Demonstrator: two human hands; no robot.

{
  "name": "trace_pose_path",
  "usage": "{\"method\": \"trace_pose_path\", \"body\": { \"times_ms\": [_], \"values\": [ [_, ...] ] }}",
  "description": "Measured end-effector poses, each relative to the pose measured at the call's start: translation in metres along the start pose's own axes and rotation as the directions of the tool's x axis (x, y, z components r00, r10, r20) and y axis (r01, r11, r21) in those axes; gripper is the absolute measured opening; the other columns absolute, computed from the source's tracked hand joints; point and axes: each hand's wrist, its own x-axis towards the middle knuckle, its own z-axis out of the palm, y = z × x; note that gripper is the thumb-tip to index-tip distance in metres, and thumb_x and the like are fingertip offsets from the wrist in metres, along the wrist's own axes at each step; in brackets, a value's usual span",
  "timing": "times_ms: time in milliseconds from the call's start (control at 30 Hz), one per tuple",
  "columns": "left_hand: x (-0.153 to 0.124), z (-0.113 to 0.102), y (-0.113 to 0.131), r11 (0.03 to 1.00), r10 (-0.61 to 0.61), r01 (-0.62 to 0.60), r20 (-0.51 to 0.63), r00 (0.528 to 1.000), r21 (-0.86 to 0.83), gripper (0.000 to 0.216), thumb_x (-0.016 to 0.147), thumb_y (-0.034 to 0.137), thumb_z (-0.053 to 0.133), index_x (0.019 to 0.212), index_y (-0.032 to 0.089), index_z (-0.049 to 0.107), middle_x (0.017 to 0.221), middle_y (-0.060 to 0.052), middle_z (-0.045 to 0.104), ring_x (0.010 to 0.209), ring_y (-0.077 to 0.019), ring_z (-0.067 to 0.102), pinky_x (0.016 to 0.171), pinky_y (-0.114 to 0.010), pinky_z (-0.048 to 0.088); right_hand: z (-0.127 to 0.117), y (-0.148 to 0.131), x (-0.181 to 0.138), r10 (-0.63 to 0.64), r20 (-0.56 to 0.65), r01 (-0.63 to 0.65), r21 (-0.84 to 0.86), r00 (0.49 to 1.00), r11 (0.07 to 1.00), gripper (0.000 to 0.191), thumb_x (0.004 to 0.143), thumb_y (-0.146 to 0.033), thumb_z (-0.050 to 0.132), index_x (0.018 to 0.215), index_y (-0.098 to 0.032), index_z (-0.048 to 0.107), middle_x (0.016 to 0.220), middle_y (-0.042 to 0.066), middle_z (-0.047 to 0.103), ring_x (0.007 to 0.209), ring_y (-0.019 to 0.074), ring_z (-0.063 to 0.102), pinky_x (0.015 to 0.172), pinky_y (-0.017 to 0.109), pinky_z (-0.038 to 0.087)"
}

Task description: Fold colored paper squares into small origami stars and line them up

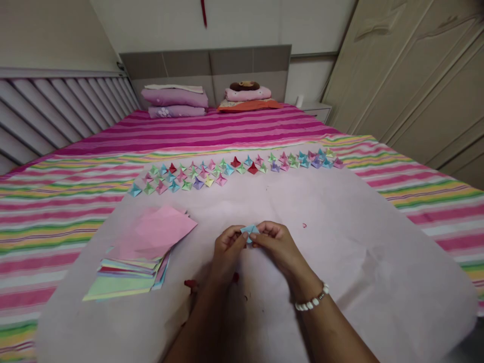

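A small piece of folded light-blue paper [250,231] is pinched between both hands, just above a pale pinkish sheet [317,217]. My left hand [230,245] grips its left side with thumb and fingers. On the right side, my right hand [275,241] holds it the same way; a white bead bracelet circles that wrist. Left of the hands lies a stack of coloured paper squares [126,280], topped by a pink paper sheet [153,232] that looks partly smeared. Beyond the hands, several small folded paper pieces [198,183] in many colours stand in rows.
The sheet lies on a bed with a striped cover [49,212]. Small red scraps [191,284] lie by my left forearm. Folded purple bedding [174,97] and a pink pillow [247,94] rest at the headboard [189,65]. A slatted rail [64,108] stands left, a wardrobe [416,75] right.
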Motion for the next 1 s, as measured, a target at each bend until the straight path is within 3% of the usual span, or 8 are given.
{"method": "trace_pose_path", "body": {
  "times_ms": [133, 333, 700, 1000],
  "values": [
    [0.0003, 0.0011, -0.0026, 0.998, -0.008, 0.008, -0.002, 1.000, -0.056, 0.012, 0.073, 0.029, 0.065, 0.075, 0.017, 0.066, 0.061, 0.002, 0.059, 0.057, -0.0096, 0.049, 0.056, -0.021, 0.037, 0.0009, 0.0011, 0.0014, -0.037, -0.047, 0.037, 0.006, 0.998, 0.999, 0.019, 0.060, -0.026, 0.081, 0.070, -0.017, 0.068, 0.056, -0.001, 0.065, 0.048, 0.0108, 0.057, 0.049, 0.023, 0.044],
    [0.0016, 0.0004, -0.0046, 0.985, -0.041, 0.040, -0.003, 0.999, -0.165, 0.010, 0.072, 0.026, 0.066, 0.077, 0.017, 0.065, 0.061, 0.003, 0.059, 0.056, -0.0089, 0.050, 0.056, -0.022, 0.038, 0.0027, -0.0018, -0.0004, -0.045, 0.014, 0.045, 0.041, 0.999, 0.998, 0.017, 0.064, -0.024, 0.078, 0.077, -0.018, 0.071, 0.053, 0.000, 0.066, 0.047, 0.0130, 0.059, 0.048, 0.024, 0.045],
    [0.0007, 0.0020, -0.0045, 0.969, -0.042, 0.052, 0.045, 0.998, -0.240, 0.007, 0.072, 0.023, 0.063, 0.072, 0.019, 0.068, 0.060, 0.002, 0.061, 0.060, -0.0108, 0.054, 0.062, -0.024, 0.042, 0.0029, -0.0025, -0.0017, -0.051, -0.014, 0.052, 0.108, 0.999, 0.993, 0.009, 0.064, -0.012, 0.069, 0.070, -0.018, 0.069, 0.054, 0.000, 0.068, 0.050, 0.0134, 0.060, 0.053, 0.026, 0.047],
    [-0.0006, 0.0052, -0.0018, 0.987, -0.008, 0.016, 0.052, 0.999, -0.162, 0.013, 0.072, 0.025, 0.070, 0.074, 0.017, 0.060, 0.063, 0.002, 0.064, 0.060, -0.0108, 0.060, 0.061, -0.023, 0.046, 0.0018, -0.0030, -0.0018, -0.054, 0.014, 0.054, 0.013, 0.998, 0.998, 0.010, 0.066, -0.022, 0.074, 0.073, -0.017, 0.068, 0.055, 0.000, 0.067, 0.052, 0.0133, 0.061, 0.055, 0.026, 0.048]
  ]
}}
